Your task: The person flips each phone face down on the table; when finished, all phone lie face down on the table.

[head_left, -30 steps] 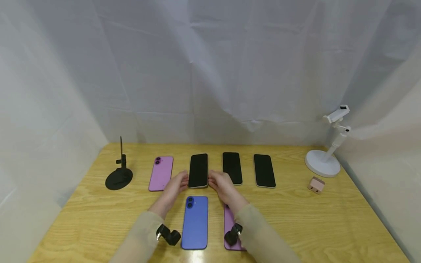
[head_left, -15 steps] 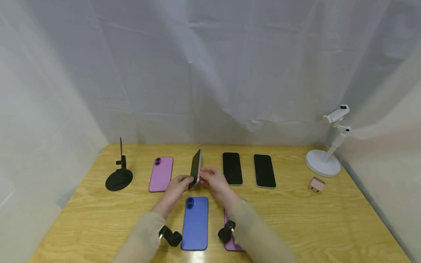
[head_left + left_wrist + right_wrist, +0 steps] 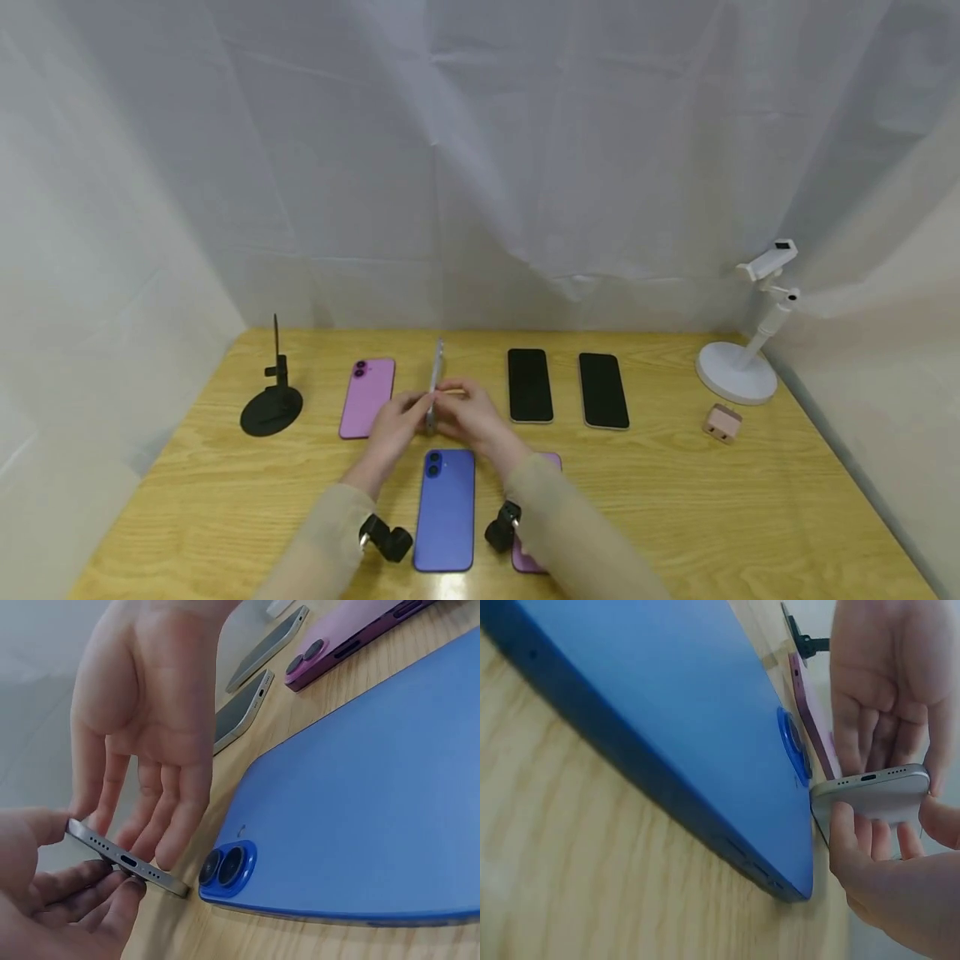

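Between both hands a silver-edged smartphone (image 3: pixel 437 367) stands on its long side, its thin edge facing up. My left hand (image 3: pixel 393 427) grips it from the left, thumb at the upper edge and fingers against the screen side. From the right, my right hand (image 3: pixel 472 417) holds it too, with fingers on the pale back (image 3: pixel 889 808). The charging port end (image 3: pixel 127 860) faces the left wrist camera. Nearest to the hands lies a blue phone (image 3: pixel 444 510), back up. A purple phone (image 3: pixel 552 460) is partly hidden under the right forearm.
Left of the hands lies a pink-purple phone (image 3: pixel 367 398), back up. Two phones rest screen up on the right, one (image 3: pixel 529 385) beside the other (image 3: pixel 603 390). A black stand (image 3: pixel 272 408) is at far left; a white stand (image 3: pixel 737 372) and pink charger (image 3: pixel 722 422) sit right.
The phone lay flat, screen up, between the hands. Both hands have gripped it and turned it up onto its side, and the right hand has moved left.
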`<state>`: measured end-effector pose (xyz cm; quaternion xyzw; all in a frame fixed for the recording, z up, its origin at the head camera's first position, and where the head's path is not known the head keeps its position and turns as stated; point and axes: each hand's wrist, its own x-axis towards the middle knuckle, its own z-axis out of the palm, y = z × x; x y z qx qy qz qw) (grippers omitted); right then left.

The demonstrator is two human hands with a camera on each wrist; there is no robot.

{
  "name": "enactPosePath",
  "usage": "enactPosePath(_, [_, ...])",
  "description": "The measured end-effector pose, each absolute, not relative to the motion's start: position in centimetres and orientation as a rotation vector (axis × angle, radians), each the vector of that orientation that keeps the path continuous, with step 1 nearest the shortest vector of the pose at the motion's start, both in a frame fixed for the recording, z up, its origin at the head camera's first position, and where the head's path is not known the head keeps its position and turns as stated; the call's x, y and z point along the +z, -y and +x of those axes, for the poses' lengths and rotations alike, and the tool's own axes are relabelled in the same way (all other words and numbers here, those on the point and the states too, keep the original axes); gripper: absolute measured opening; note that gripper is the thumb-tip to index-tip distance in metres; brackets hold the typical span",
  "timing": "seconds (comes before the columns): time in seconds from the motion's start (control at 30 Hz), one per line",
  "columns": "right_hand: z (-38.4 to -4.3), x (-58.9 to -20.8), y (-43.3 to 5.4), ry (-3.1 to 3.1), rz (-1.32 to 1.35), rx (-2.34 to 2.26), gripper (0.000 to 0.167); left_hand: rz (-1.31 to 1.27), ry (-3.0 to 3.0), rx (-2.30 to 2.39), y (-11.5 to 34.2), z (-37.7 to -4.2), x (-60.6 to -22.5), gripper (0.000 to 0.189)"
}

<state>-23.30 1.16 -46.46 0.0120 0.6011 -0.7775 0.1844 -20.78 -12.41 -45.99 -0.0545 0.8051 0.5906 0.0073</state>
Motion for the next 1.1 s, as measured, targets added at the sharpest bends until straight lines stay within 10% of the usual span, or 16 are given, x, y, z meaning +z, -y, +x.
enactPosePath(1.1, [-23.3, -46.9, -0.3, -2.272, 0.121, -1.765, 0.037, -0.321, -2.594, 1.809, 15.6, -20.7, -46.5, 0.034])
